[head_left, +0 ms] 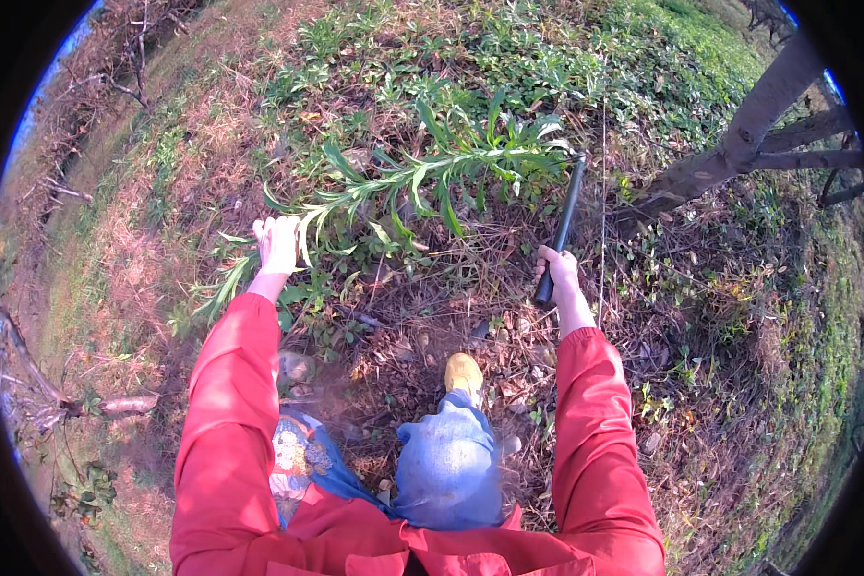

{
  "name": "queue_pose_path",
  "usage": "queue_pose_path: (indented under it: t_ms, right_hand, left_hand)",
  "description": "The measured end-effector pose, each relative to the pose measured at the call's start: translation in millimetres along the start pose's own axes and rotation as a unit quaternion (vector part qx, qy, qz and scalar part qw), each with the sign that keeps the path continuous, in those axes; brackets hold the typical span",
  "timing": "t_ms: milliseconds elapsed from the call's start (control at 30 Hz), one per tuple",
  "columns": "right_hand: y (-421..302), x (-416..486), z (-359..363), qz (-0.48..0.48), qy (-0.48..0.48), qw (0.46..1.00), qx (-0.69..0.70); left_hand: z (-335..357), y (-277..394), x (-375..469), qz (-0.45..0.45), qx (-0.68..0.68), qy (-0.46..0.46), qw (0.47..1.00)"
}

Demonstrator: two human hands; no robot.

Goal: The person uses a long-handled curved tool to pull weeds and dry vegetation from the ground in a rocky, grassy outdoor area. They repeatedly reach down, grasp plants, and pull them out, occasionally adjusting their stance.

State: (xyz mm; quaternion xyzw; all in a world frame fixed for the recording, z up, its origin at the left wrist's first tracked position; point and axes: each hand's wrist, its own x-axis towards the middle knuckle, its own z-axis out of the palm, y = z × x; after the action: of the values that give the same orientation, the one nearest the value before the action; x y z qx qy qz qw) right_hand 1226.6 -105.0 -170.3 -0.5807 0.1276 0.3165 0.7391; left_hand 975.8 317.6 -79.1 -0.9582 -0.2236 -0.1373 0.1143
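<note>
My left hand [276,243] is closed around leafy green stems of a tall weed [432,169], whose long leafy stalk stretches to the right across the picture. In my right hand [560,270] is the dark handle of a long tool [567,209], gripped near its lower end. The tool's far end reaches the right end of the weed; its head is hidden or too small to make out. Both arms are stretched forward in red sleeves.
A forked tree trunk [698,173] leans at the right. A thin pale line [603,201] runs beside the tool. Bare branches [126,404] lie at the left. A stone [295,367] sits near my feet, and a yellow shoe [464,373] stands on dry litter.
</note>
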Motion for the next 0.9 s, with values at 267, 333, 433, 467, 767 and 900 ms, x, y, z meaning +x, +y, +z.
queue_pose_path:
  t_ms: [267, 333, 433, 467, 767, 900]
  right_hand:
    - [59, 16, -27, 0.064, 0.038, 0.989, -0.124]
    - [77, 6, -36, 0.066, 0.057, 0.983, -0.160]
    - [74, 3, -42, 0.091, 0.029, 0.988, -0.120]
    - [68, 5, -33, 0.100, 0.034, 0.988, -0.113]
    - [50, -69, -32, 0.114, 0.040, 0.993, 0.014]
    - [101, -201, -41, 0.030, 0.110, 0.978, -0.174]
  left_hand:
    - [9, -20, -2, -0.003, -0.017, -0.033, 0.999]
    - [15, -16, -10, -0.005, -0.011, -0.039, 0.999]
    - [20, -12, -17, -0.024, 0.023, -0.074, 0.997]
    - [21, -19, -21, -0.040, 0.022, -0.067, 0.997]
    - [-1, -14, -18, -0.043, 0.054, -0.069, 0.995]
    - [-7, -79, -107, -0.090, 0.069, -0.074, 0.991]
